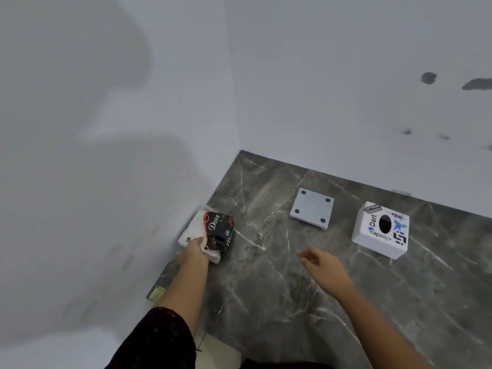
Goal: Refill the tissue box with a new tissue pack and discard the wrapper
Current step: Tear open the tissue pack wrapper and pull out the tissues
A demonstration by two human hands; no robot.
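A tissue pack in a black, red and white "Dove" wrapper lies at the left edge of the dark marble counter, by the wall. My left hand grips its near end. The white cube-shaped tissue box, covered with stickers and showing a dark oval opening, stands at the right. Its grey square base plate, with round pads at the corners, lies separately between pack and box. Above the counter's middle my right hand hovers, fingers loosely curled, holding nothing.
White walls meet in a corner behind the counter. The right wall carries a few dark marks. Past the counter's left edge lies pale floor below.
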